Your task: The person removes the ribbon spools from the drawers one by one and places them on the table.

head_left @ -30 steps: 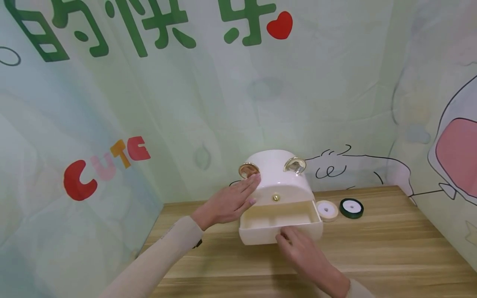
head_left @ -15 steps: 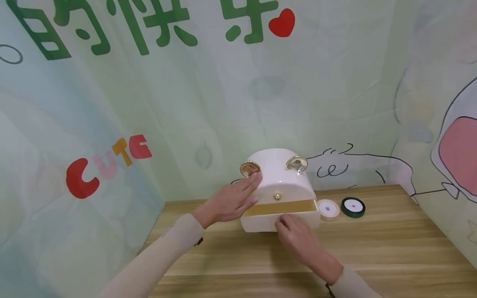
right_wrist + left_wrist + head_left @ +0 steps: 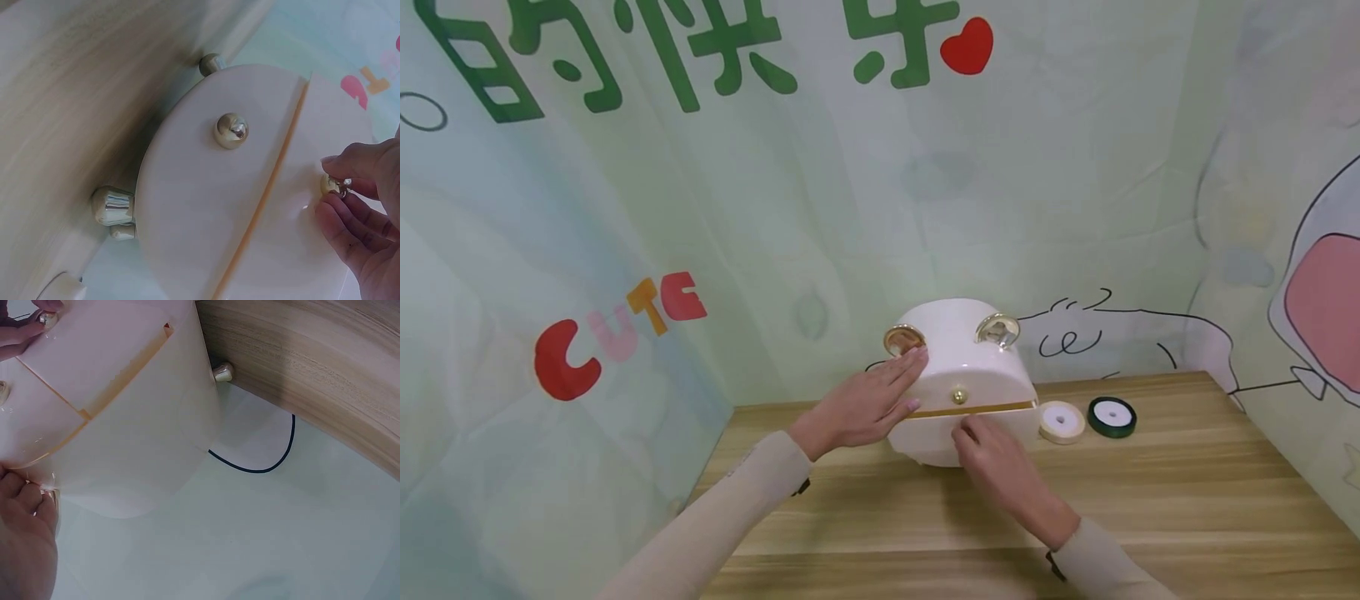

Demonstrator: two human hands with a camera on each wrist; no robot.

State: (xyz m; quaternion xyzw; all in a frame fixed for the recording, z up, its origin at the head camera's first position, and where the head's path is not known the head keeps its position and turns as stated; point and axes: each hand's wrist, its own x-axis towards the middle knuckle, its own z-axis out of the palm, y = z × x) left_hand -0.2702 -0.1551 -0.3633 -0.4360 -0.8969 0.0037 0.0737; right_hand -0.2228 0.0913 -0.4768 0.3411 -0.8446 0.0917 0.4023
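A white drawer box (image 3: 955, 342) with a rounded top and two gold ring-shaped ears stands on the wooden table. One drawer (image 3: 917, 435) sticks out slightly, leaving a narrow gap above its front. My right hand (image 3: 1000, 467) pinches that drawer's gold knob (image 3: 329, 185) between thumb and fingers. A free gold knob (image 3: 958, 397) sits on the section above, and another gold knob (image 3: 231, 130) shows on the section below. With fingers extended, my left hand (image 3: 865, 407) rests against the box's upper left side, by the left gold ear (image 3: 902, 340).
To the right of the box, a cream ribbon spool (image 3: 1062, 422) and a dark green ribbon spool (image 3: 1112, 416) lie on the table (image 3: 1180, 500). A printed cloth backdrop (image 3: 820, 208) hangs close behind and at both sides. Short gold feet (image 3: 114, 206) support the box.
My right hand has pushed the drawer back into the box, from well pulled out to a thin gap. My left hand keeps its place on the box's side.
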